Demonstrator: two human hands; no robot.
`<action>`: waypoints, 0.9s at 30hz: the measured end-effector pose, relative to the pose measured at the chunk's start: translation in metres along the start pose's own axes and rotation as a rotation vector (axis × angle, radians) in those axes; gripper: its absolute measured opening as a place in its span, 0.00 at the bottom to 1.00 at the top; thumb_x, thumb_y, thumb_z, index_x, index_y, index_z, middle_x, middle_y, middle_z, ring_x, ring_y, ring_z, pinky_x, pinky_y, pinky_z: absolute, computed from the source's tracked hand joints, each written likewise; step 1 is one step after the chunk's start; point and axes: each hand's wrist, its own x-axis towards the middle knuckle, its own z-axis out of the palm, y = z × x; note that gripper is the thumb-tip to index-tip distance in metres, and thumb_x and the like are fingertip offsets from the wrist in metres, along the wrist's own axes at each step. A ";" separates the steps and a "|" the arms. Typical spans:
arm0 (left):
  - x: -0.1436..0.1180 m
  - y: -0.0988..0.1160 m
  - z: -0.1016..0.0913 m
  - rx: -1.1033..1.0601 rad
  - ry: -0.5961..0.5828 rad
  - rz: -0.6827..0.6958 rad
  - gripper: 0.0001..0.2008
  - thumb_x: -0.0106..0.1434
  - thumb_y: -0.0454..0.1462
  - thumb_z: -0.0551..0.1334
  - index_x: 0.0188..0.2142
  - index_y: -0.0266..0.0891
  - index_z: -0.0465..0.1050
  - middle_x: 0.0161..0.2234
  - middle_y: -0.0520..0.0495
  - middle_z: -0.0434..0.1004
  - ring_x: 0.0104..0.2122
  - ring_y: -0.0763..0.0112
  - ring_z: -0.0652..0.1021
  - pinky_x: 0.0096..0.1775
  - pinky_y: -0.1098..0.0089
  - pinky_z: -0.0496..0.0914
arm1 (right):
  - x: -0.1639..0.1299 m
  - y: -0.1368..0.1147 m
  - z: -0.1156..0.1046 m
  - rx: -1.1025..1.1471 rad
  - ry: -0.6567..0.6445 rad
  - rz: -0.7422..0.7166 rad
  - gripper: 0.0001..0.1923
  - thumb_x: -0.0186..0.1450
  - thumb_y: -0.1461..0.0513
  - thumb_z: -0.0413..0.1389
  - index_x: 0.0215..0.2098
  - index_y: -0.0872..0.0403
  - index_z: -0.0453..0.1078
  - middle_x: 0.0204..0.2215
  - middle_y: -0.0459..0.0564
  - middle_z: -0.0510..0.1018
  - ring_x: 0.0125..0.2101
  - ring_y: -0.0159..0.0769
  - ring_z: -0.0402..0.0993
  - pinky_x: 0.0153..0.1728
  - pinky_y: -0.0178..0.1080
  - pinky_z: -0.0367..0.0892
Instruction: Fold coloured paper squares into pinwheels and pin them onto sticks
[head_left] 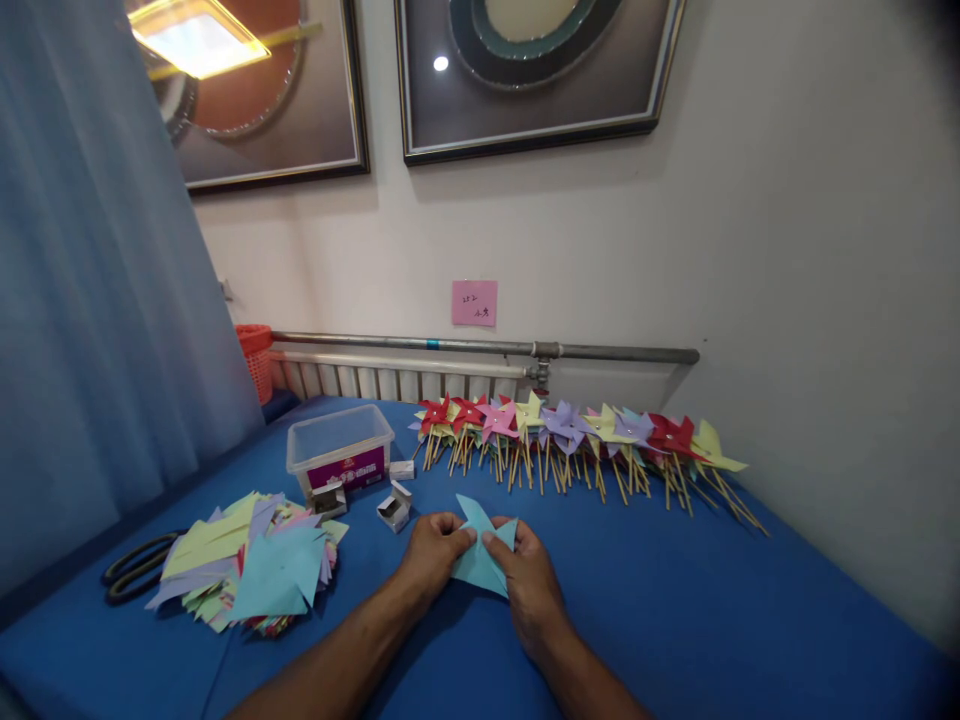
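A light blue paper pinwheel (480,572), partly folded, is held just above the blue table cover between my two hands. My left hand (435,550) pinches its left side, thumb on top near the middle. On the right side my right hand (529,575) grips the paper, its thumb also near the centre. One pointed blade stands up between the thumbs. To the left lies a pile of cut paper sheets (210,545) in several colours, a light blue sheet (277,570) on top. Black-handled scissors (139,568) are partly under the pile.
A clear plastic tub (341,440) stands behind the pile, with small boxes beside it, one an open box (395,507). Finished pinwheels (566,428) on sticks lie in a long row at the back right. A pipe (480,346) and radiator run along the wall; a curtain (105,260) hangs left.
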 end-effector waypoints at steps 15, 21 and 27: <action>-0.007 0.012 0.001 -0.067 -0.060 -0.027 0.21 0.42 0.48 0.74 0.19 0.39 0.66 0.16 0.56 0.63 0.18 0.78 0.61 0.24 0.72 0.55 | 0.003 -0.001 -0.003 -0.115 0.036 -0.063 0.20 0.50 0.51 0.70 0.36 0.50 0.73 0.23 0.43 0.79 0.23 0.38 0.73 0.27 0.39 0.68; -0.001 0.002 0.000 -0.002 -0.025 -0.019 0.19 0.39 0.45 0.74 0.19 0.40 0.65 0.16 0.56 0.66 0.18 0.77 0.63 0.23 0.72 0.56 | 0.004 0.000 -0.004 -0.203 0.043 -0.083 0.18 0.51 0.52 0.70 0.35 0.50 0.74 0.23 0.43 0.80 0.24 0.39 0.74 0.27 0.39 0.68; 0.004 -0.001 -0.003 -0.039 0.003 -0.027 0.19 0.39 0.43 0.74 0.18 0.40 0.64 0.15 0.56 0.65 0.17 0.78 0.62 0.22 0.73 0.55 | 0.000 -0.002 0.000 -0.042 -0.016 -0.019 0.22 0.51 0.47 0.70 0.37 0.50 0.74 0.24 0.44 0.81 0.25 0.40 0.76 0.28 0.39 0.68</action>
